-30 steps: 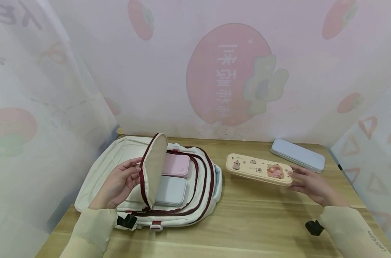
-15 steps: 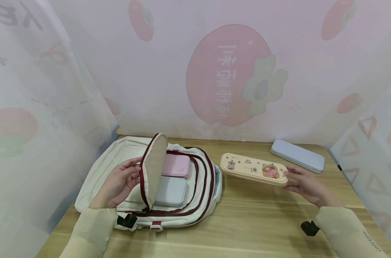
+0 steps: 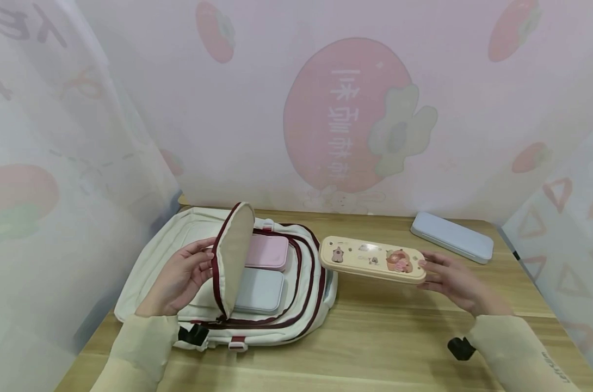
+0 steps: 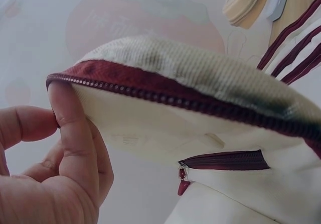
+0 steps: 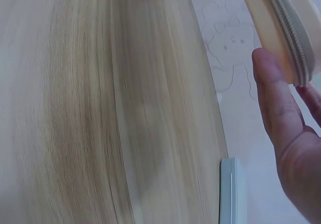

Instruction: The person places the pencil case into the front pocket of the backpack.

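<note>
Cream pencil case (image 3: 372, 260) held in the air above the wooden table (image 3: 375, 343), to the right of the white backpack (image 3: 176, 231). Its long axis runs roughly crosswise in the head view, the left end slightly farther back; this free end points toward the backpack and overlaps its right edge in that view. The printed face is turned upward. The right hand (image 3: 455, 280) grasps the opposite, right-hand end between thumb and fingers; the right wrist view shows a zipper (image 5: 291, 30) along the case's side. The left hand (image 3: 181, 277) pinches the maroon-trimmed edge of the raised backpack flap (image 3: 235, 256). Beneath the flap lie a pink case (image 3: 269, 251) and, nearer the viewer, a pale grey case (image 3: 261, 289). A light blue case (image 3: 451, 236) rests at the table's back right, its long axis slanting from back left to front right.
</note>
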`<state>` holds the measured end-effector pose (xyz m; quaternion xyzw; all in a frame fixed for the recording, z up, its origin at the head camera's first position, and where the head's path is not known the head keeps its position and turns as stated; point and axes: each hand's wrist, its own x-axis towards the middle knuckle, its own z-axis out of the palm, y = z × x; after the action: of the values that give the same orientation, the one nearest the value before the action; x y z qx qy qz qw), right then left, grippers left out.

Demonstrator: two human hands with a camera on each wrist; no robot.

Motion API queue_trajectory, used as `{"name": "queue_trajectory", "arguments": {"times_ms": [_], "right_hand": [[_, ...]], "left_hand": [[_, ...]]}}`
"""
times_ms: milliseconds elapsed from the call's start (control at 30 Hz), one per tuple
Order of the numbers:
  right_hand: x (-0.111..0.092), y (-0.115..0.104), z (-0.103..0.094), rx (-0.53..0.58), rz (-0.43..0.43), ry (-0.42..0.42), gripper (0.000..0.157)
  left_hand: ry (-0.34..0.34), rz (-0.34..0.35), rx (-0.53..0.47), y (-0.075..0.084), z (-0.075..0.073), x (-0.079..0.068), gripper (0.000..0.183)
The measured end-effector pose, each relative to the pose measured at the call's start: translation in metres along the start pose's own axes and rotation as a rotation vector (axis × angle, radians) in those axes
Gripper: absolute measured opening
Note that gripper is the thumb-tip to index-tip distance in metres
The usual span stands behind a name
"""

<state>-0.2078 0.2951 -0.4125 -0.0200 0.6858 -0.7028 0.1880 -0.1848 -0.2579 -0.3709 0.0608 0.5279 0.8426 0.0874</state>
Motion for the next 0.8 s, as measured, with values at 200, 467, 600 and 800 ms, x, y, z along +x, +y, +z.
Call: {"name": "queue_trajectory", "arguments": {"times_ms": [200,467,600,800], "right_hand": [[0.004,0.000,0.010,-0.032,0.006,-0.009,0.067],[0.013,0.002,0.028,-0.030,0.020,-0.030,0.067],[0.017,0.005,0.035,-0.019,0.024,-0.027,0.066],[0.021,0.008,0.042,-0.009,0.025,-0.025,0.065]], "left_hand": [[0.003,-0.001,-0.002,0.000,0.000,0.001,0.032],[0.008,0.000,0.012,0.001,0.002,0.002,0.033],[0.005,0.002,0.008,0.001,0.002,0.002,0.033],[-0.016,0.008,-0.014,0.002,0.003,0.003,0.033]]}}
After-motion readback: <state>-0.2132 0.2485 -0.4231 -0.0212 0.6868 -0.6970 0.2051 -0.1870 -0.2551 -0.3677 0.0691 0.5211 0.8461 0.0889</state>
